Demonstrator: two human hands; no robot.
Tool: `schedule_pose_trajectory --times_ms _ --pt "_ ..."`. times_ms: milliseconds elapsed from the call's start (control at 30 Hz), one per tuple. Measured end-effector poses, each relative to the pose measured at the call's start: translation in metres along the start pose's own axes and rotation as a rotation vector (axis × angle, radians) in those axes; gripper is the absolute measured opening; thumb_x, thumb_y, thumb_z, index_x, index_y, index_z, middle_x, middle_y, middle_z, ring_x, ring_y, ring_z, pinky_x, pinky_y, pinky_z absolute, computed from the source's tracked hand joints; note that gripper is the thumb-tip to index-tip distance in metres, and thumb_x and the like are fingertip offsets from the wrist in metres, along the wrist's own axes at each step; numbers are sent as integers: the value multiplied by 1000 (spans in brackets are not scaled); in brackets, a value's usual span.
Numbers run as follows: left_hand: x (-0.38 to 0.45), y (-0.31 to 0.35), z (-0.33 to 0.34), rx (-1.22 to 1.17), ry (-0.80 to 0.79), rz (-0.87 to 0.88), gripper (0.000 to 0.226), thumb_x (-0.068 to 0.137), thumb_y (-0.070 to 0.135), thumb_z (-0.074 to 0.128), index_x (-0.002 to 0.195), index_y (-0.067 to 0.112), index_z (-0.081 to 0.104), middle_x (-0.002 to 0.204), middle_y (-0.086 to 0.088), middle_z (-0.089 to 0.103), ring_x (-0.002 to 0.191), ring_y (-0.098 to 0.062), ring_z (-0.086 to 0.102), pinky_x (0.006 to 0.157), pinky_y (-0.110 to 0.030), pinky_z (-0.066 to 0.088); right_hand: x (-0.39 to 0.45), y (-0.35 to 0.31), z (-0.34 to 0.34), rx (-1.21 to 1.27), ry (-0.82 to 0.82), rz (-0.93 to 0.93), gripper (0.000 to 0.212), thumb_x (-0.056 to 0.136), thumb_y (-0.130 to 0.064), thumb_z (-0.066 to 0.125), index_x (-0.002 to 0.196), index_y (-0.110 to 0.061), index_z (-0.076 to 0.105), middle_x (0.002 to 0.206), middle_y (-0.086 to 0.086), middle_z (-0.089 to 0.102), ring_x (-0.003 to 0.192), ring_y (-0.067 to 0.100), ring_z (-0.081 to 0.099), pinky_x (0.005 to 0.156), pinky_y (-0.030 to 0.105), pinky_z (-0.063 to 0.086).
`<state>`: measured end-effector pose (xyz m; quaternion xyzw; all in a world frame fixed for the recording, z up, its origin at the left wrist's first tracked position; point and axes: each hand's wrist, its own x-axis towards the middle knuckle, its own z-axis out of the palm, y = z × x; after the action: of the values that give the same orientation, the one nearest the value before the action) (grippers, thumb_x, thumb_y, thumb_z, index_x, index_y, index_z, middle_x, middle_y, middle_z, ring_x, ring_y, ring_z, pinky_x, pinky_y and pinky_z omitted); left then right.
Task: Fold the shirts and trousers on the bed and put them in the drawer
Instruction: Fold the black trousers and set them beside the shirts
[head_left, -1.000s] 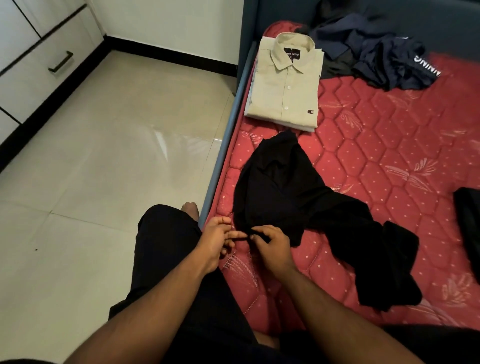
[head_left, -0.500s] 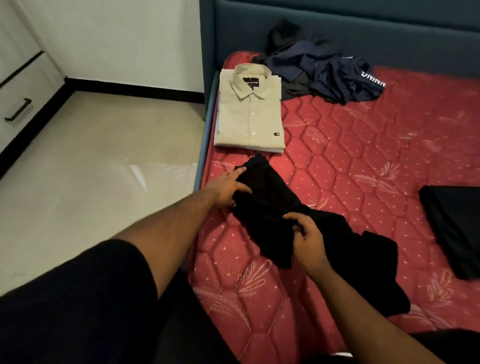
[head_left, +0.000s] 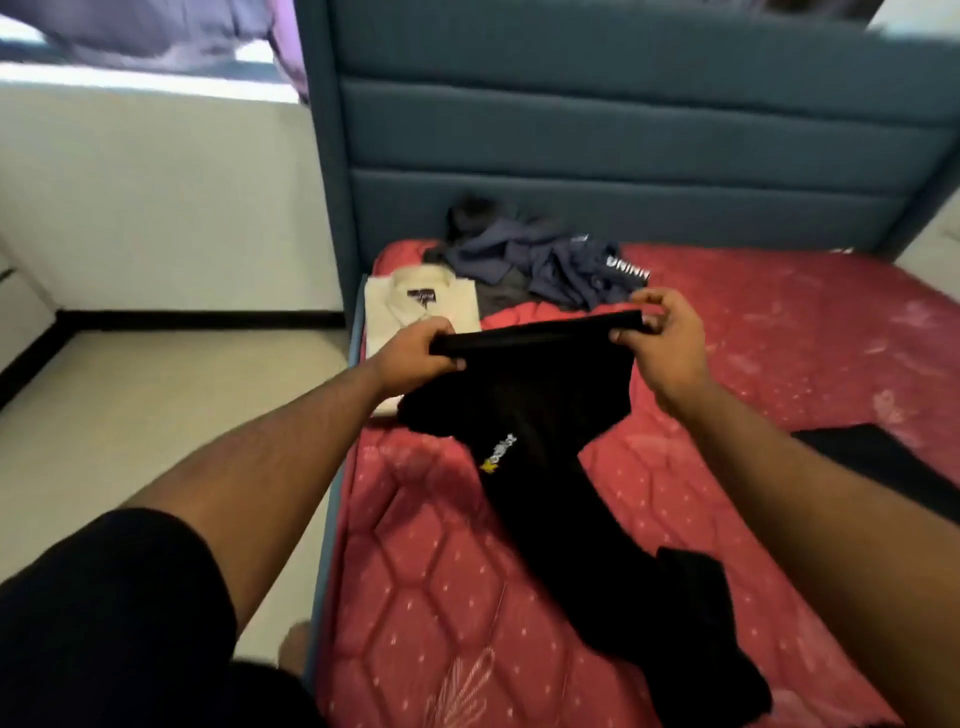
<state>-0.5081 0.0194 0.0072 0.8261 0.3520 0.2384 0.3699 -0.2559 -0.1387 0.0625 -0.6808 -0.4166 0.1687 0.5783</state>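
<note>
Stretching black trousers (head_left: 545, 415) between left hand (head_left: 415, 353) and right hand (head_left: 665, 343).

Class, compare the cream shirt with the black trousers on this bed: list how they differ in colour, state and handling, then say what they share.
The cream shirt is pale; the black trousers are dark with a small printed logo. The shirt lies folded flat; the trousers are unfolded, legs trailing across the mattress. Nobody touches the shirt; the left hand and right hand grip the trousers' waistband. Both are clothes on the bed.

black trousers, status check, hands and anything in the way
Left hand and right hand grip black trousers at waistband, stretched. Legs trail on red mattress. Folded cream shirt behind.
</note>
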Motion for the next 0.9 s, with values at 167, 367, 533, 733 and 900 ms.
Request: schedule_pose_trajectory --times_ms 167,367,533,733,900 --pt "21 128 -33 -47 498 195 21 91 24 64 108 15 54 97 -1 63 93 -20 59 79 -28 41 64 -141 -63 -6 75 -169 34 73 17 66 75 -16 62 68 -3 61 48 -8 54 58 15 47" --pt "17 242 -115 747 134 229 52 71 44 81 114 21 62 107 -3 69 101 -25 63 80 -33 46 72 -223 -128 77 295 28 36 83 13 56 66 -18 48 65 8 53 37 13 46 31 12 30" --pt "5 285 -166 395 115 6 18 79 13 78 94 6 72 82 -9 68 74 -23 63 67 -28 50 44 -257 -154 281 184 91 27 93 13 42 78 -9 48 72 12 53 29 8 52 30 18 40" --pt "-26 339 -184 425 795 522 32 78 6 64 110 13 64 100 -12 68 90 -31 64 76 -34 48 21 -258 -186 76 206 -278 27 85 10 58 77 -15 55 67 8 53 29 6 43 32 14 33" --pt "-48 379 -211 900 -54 -35 34 67 20 88 95 19 68 83 2 71 73 -17 68 60 -33 57 7 -260 -207 74 81 -46 29 86 14 54 80 -14 58 70 12 56 30 4 44 34 13 37"
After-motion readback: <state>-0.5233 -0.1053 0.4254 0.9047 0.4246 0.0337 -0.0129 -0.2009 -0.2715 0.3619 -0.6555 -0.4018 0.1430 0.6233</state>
